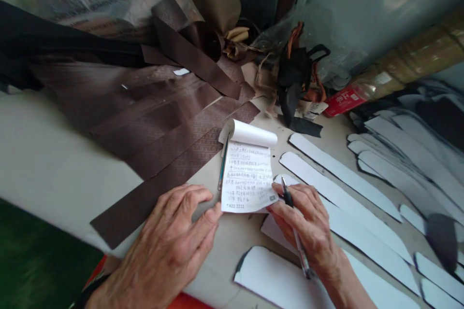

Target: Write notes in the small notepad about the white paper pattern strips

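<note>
Notepad [248,178] lies flat on the surface [47,164], near the middle of its near edge, between both hands. Long axis runs from the near edge toward the far edge, leaning slightly right; bound top points away from the person, bottom edge points toward them. Upper sheets are flipped over and rolled back at the top. Open page is covered in handwritten lines, too small to read.

Left hand [170,246] rests palm-down on the surface, fingers spread, forefinger tip touching the notepad's lower left corner. It also lies on the near end of a brown strip [145,198].

Right hand [308,224] pinches a pen [295,231] between thumb and fingers, tip pointing up and away toward the notepad's lower right corner, barrel trailing back over the wrist. Tip is just beside the page edge; cannot tell if it touches.

Second pen [223,161] lies along the notepad's left edge, parallel with it.

More brown strips fan out toward the far left corner. White strips [340,174] with rounded ends lie side by side across the right half of the surface, one under the right hand. Black bag [295,75] and a red packet [344,99] sit by the far edge.
</note>
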The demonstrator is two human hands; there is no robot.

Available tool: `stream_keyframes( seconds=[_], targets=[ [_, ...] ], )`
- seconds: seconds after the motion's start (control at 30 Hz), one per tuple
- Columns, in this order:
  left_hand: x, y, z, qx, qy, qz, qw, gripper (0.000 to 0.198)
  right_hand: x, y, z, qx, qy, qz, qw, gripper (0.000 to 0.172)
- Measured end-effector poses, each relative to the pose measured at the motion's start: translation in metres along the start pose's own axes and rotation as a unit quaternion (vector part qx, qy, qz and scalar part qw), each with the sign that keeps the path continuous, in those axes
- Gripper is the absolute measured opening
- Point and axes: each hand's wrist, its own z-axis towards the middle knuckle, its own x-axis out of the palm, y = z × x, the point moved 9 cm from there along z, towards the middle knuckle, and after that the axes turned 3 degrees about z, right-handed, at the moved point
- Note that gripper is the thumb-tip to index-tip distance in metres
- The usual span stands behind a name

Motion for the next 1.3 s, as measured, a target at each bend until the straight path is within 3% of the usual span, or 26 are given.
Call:
stream_keyframes(
  seconds=[0.6, 1.3],
  targets=[
    [0.006, -0.001, 0.002, 0.012, 0.048, 0.011, 0.999, 0.027, 0.005, 0.007, -0.009, -0.025, 0.04, -0.011, 0.999, 0.024],
    [0.007, -0.002, 0.002, 0.033, 0.036, 0.041, 0.998, 0.028, 0.01, 0.005, -0.014, -0.033, 0.029, 0.009, 0.999, 0.02]
  ],
)
